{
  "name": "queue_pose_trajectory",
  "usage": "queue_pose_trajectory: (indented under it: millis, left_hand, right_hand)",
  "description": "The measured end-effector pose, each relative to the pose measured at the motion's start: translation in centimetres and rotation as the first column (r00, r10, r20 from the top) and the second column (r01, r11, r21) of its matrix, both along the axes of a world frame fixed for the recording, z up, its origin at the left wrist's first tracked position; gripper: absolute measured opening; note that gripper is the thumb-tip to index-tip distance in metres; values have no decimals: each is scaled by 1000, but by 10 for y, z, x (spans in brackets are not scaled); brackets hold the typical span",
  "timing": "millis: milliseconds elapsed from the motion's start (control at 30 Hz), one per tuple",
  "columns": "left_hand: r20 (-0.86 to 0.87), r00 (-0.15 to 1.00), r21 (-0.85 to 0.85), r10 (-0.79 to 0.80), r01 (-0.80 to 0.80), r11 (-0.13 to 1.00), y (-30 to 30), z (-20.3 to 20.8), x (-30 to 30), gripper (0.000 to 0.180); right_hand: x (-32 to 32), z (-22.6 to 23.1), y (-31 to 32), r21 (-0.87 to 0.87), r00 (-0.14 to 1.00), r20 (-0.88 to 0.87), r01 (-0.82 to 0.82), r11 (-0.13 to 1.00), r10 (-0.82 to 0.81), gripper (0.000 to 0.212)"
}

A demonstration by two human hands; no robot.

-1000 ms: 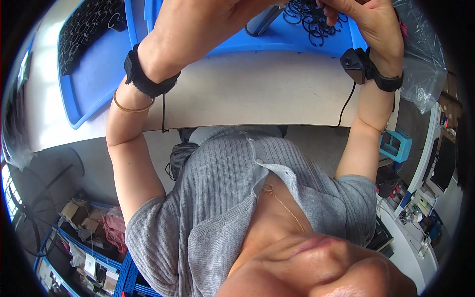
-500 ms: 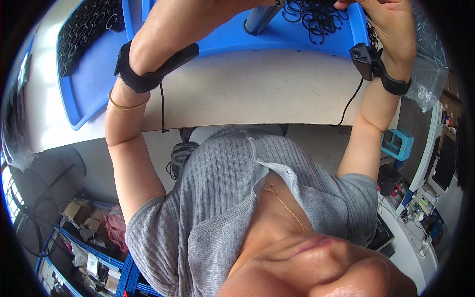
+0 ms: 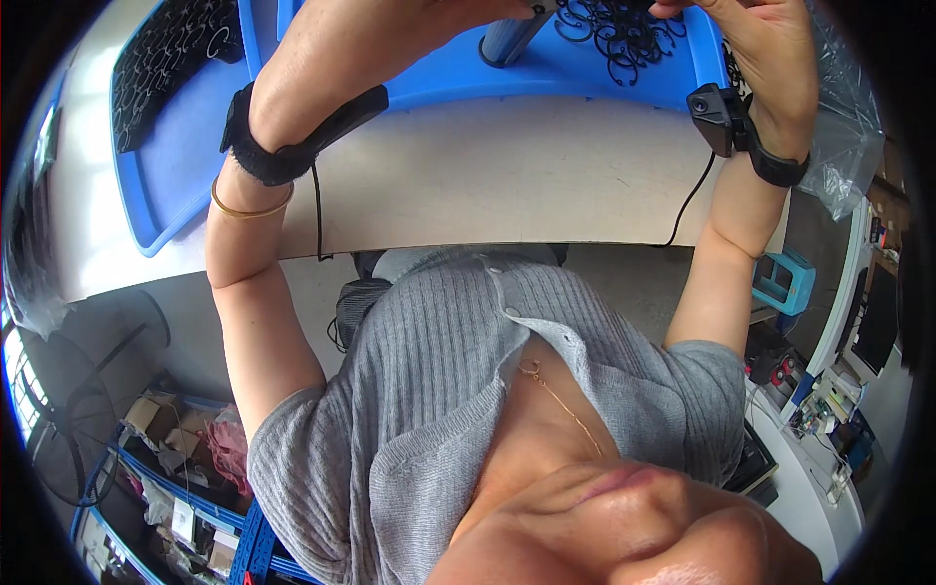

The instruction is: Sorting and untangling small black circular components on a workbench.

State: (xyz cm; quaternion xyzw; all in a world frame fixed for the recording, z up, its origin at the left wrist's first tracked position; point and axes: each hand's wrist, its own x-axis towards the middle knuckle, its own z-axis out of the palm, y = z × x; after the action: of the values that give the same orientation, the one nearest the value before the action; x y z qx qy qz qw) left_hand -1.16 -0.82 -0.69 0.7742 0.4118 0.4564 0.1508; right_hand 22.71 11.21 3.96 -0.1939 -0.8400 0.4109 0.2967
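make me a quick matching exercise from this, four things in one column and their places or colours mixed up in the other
1 gold bangle
2 cardigan
3 pile of black rings
4 turquoise plastic frame

A in a blue tray
B to the right of the right arm
C around the left forearm
D grey

Pairs: 1-C, 2-D, 3-A, 4-B

A: Over the table (image 3: pixel 487 185), hands (image 3: pixel 390 34) (image 3: pixel 765 49)?
B: Two. Wrist straps (image 3: pixel 268 161) (image 3: pixel 775 168), two; gold bracelet (image 3: pixel 252 212), one.
A: On the table?
B: Blue trays (image 3: pixel 185 180) (image 3: pixel 458 86), two at least. Grey post (image 3: pixel 510 44), one. Black rings (image 3: pixel 624 37) (image 3: pixel 171 73), two heaps, too tangled to tally.
A: At the table's near edge?
B: Black cables (image 3: pixel 319 210) (image 3: pixel 688 203), two.
A: Past its right end?
B: Teal frame (image 3: pixel 799 283), one.
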Motion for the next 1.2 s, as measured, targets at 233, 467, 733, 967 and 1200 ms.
queue_pose_trajectory:
  millis: [233, 467, 733, 967, 1200]
  left_hand:
    - [-38, 997, -62, 73, -75, 995, -6, 7, 7, 53]
    - [-86, 993, 98, 76, -67, 993, 0, 2, 0, 50]
    - [142, 990, 183, -15, -11, 983, 1, 3, 6, 48]
    - [140, 984, 273, -113, 72, 959, 4, 2, 12, 51]
    - [-48, 998, 185, -40, 48, 982, -3, 17, 10, 51]
  right_hand:
    - [0, -1, -2, 8, 999, -14, -35, 999, 35, 16]
    - [2, -3, 3, -9, 998, -15, -59, 998, 59, 14]
    - [-1, 2, -4, -201, 985, -12, -172, 964, 174, 26]
    - [-5, -2, -2, -372, 975, -29, -217, 903, 222, 35]
    - [-5, -8, 4, -363, 968, -50, -246, 899, 244, 31]
